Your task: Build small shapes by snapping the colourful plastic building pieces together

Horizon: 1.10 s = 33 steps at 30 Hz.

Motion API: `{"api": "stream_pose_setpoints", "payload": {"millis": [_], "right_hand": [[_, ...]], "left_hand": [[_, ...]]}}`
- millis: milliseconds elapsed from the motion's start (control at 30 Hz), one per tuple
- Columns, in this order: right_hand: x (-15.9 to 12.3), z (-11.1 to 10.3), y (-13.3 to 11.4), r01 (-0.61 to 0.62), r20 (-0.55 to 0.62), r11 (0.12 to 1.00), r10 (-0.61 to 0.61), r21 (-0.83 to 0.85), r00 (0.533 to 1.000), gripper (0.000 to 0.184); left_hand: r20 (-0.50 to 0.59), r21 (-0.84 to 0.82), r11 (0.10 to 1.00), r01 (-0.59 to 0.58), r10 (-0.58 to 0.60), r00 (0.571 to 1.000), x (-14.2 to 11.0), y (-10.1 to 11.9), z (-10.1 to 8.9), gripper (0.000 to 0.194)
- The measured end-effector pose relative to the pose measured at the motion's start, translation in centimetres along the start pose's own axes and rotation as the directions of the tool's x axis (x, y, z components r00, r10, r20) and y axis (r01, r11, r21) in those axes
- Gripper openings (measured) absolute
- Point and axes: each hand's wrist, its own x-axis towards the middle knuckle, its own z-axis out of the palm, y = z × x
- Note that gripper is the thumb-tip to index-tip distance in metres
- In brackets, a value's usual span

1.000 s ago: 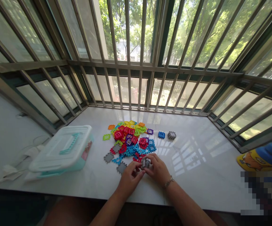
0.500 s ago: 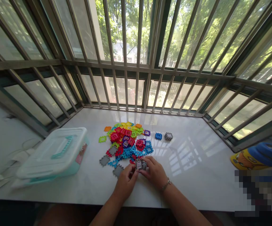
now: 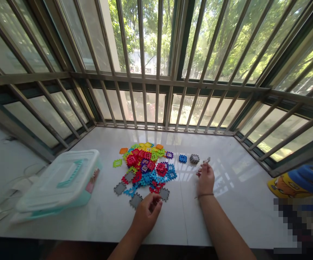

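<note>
My right hand (image 3: 206, 180) is out to the right over the table, its fingertips pinching a small grey interlocking building tile (image 3: 208, 159). Just left of it sits a stack of grey window tiles (image 3: 194, 159), with a blue tile (image 3: 183, 158) beyond that. My left hand (image 3: 148, 213) is at the near edge of the pile, fingers loosely curled with a gap to the thumb and nothing visible between them. Close to its fingertips lies a flat grey square tile (image 3: 164, 194). Another grey tile (image 3: 136, 200), partly covered by the hand, lies to its left.
A heap of red, blue, green and yellow tiles (image 3: 145, 164) covers the table's middle. A lidded pale-teal storage box (image 3: 64, 180) stands at left, with a blue-and-yellow cup (image 3: 300, 184) at right. Barred windows (image 3: 170, 85) border the table's far side.
My right hand has moved from beside my left hand to the right, carrying a grey tile. The left hand stays near the pile, and a grey square tile now shows beside it.
</note>
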Motion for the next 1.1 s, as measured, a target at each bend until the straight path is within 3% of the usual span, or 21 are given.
{"api": "stream_pose_setpoints", "payload": {"millis": [100, 267, 467, 733, 1100], "right_hand": [[4.3, -0.5, 0.9, -0.034, -0.027, 0.999, 0.033, -0.031, 0.999, 0.083], [8.4, -1.5, 0.7, 0.003, 0.139, 0.988, 0.020, -0.156, 0.990, 0.082], [11.2, -2.6, 0.0, 0.268, 0.395, 0.840, -0.071, -0.471, 0.916, 0.078], [12.3, -2.8, -0.6, 0.446, 0.581, 0.712, -0.065, -0.542, 0.811, 0.058], [12.3, -2.3, -1.2, 0.427, 0.604, 0.657, 0.053, -0.621, 0.795, 0.063]], "left_hand": [[0.005, 0.020, 1.000, 0.002, -0.002, 1.000, 0.0, 0.0, 0.0, 0.036], [0.006, 0.028, 1.000, 0.008, -0.009, 1.000, 0.0, -0.1, 0.1, 0.031], [0.001, 0.027, 1.000, 0.010, -0.010, 1.000, 0.0, -0.4, 0.2, 0.027], [0.007, 0.049, 0.999, 0.002, -0.002, 1.000, 0.0, -0.2, 0.2, 0.025], [-0.006, 0.055, 0.998, -0.002, 0.003, 1.000, 0.1, 0.1, 0.1, 0.023]]}}
